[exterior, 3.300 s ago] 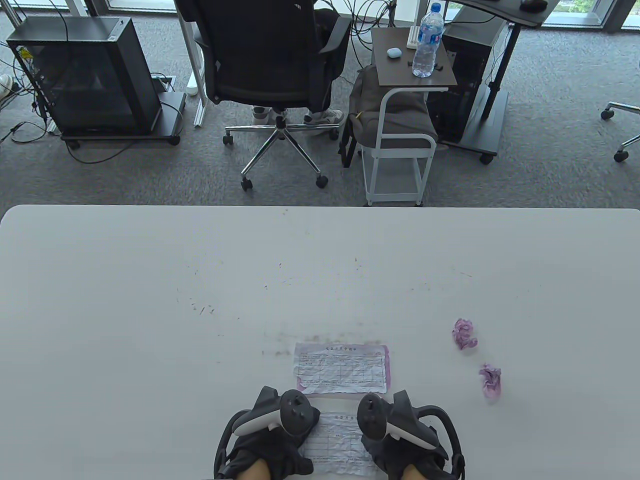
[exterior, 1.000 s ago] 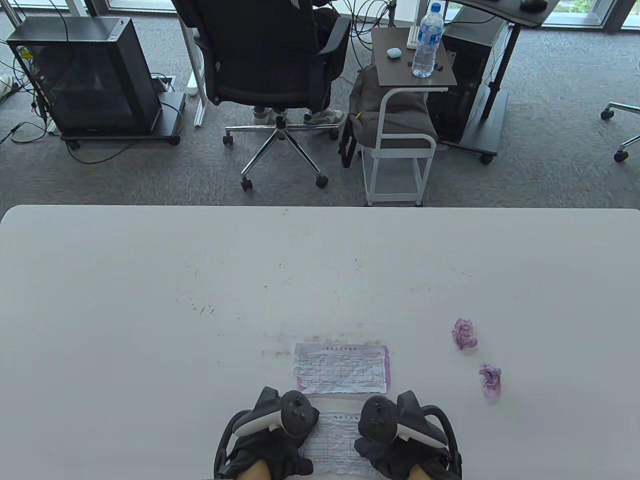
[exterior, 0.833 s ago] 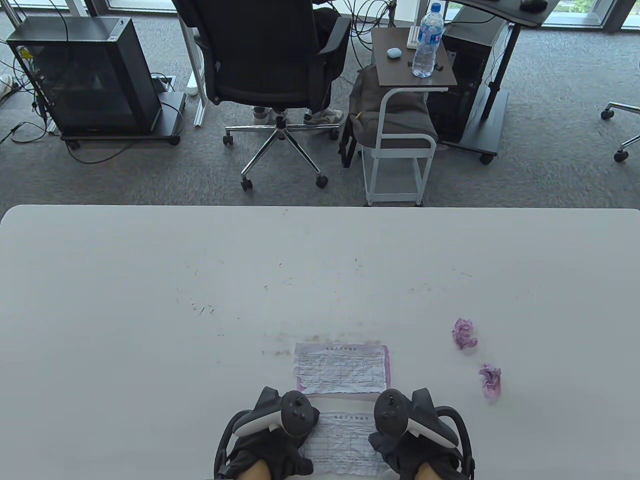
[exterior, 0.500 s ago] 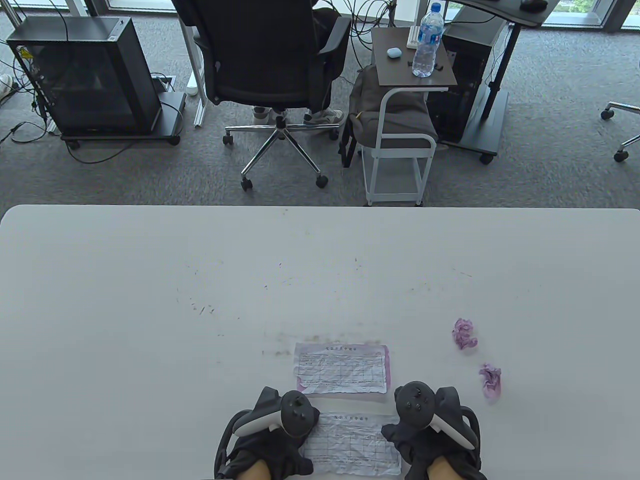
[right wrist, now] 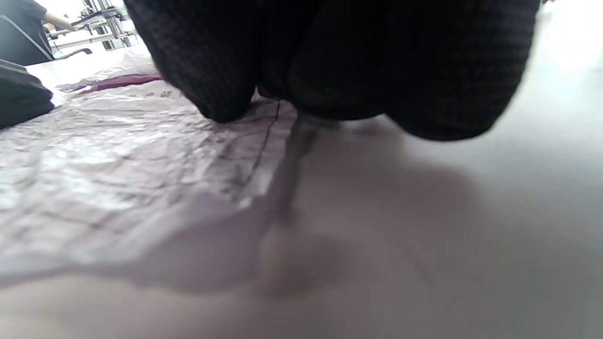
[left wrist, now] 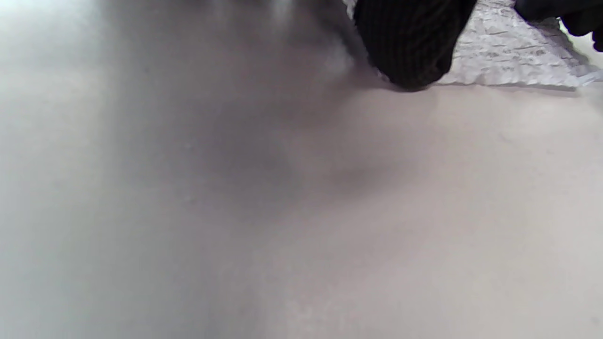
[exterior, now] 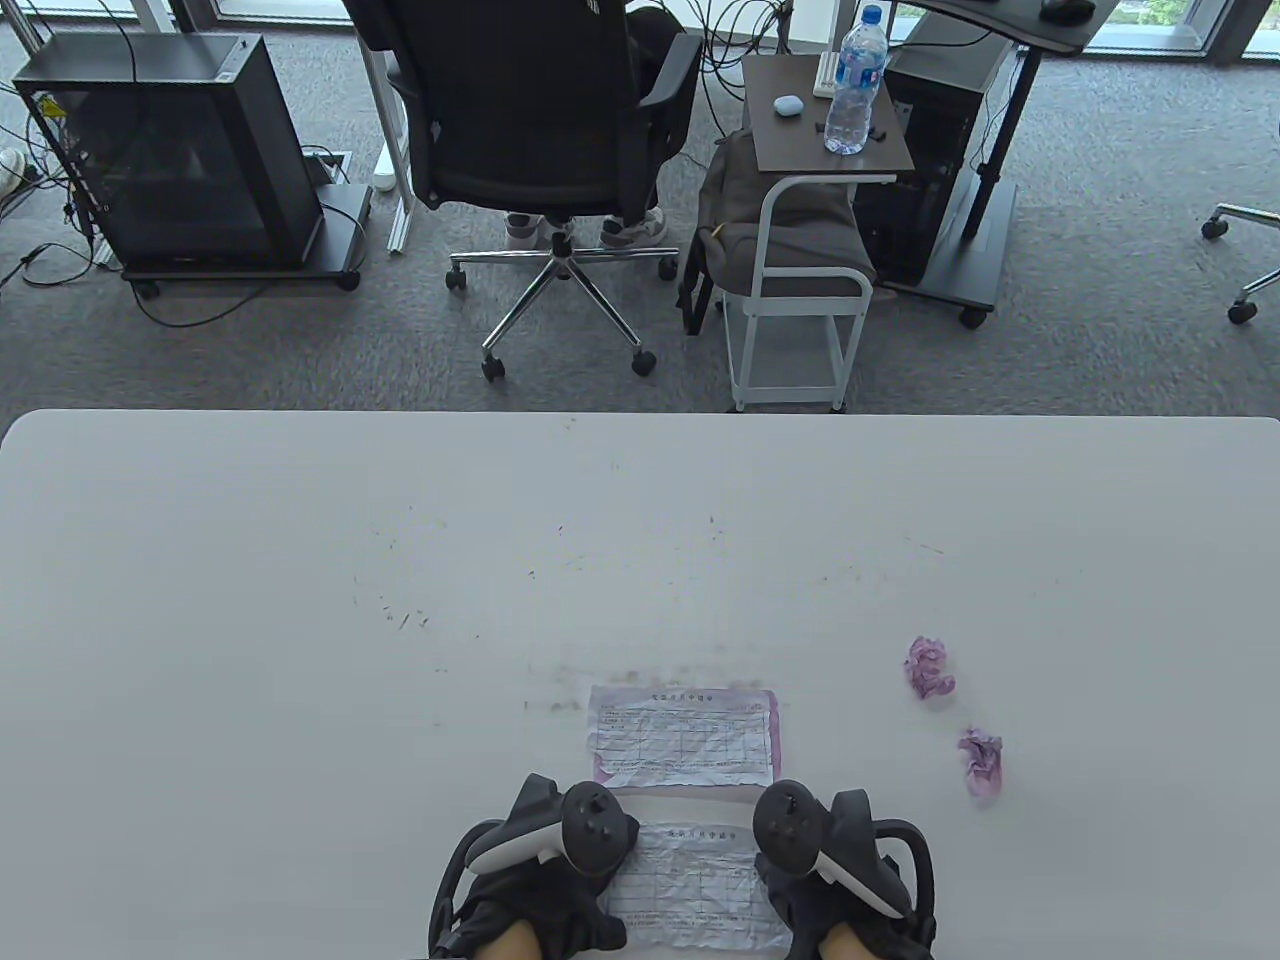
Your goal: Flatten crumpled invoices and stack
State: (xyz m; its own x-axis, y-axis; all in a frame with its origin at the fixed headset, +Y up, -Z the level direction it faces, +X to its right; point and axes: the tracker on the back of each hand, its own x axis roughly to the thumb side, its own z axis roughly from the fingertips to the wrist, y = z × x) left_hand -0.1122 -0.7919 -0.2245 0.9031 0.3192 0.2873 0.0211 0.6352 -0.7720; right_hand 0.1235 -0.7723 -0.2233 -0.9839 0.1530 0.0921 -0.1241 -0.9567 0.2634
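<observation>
Paper, thin and creased all over, is what both hands are working — the near invoice [exterior: 690,885] lies at the table's [exterior: 250,600] near edge, just in front of the flattened invoice [exterior: 684,735], which already lies smooth with a pink sheet showing at its right margin. I judge the near sheet light and limp; it will slide on the smooth top unless one side is pinned, and it would tear if dragged hard across a ridge.

Starting at the left, the left hand [exterior: 535,880] rests palm-down on the sheet's left end, and in the left wrist view one gloved fingertip [left wrist: 409,47] presses at the paper's edge. At the right, the right hand [exterior: 840,885] lies over the right end; its fingers [right wrist: 330,61] touch the crinkled surface — neither hand seems to pinch anything, though whether the fingers are spread flat or curled I cannot tell.

Best hold, to my eye: flat pressure at both ends, stroking outward, then lift by a corner to stack.

Further right, well apart, sit two crumpled invoices [exterior: 929,668] not yet opened.
</observation>
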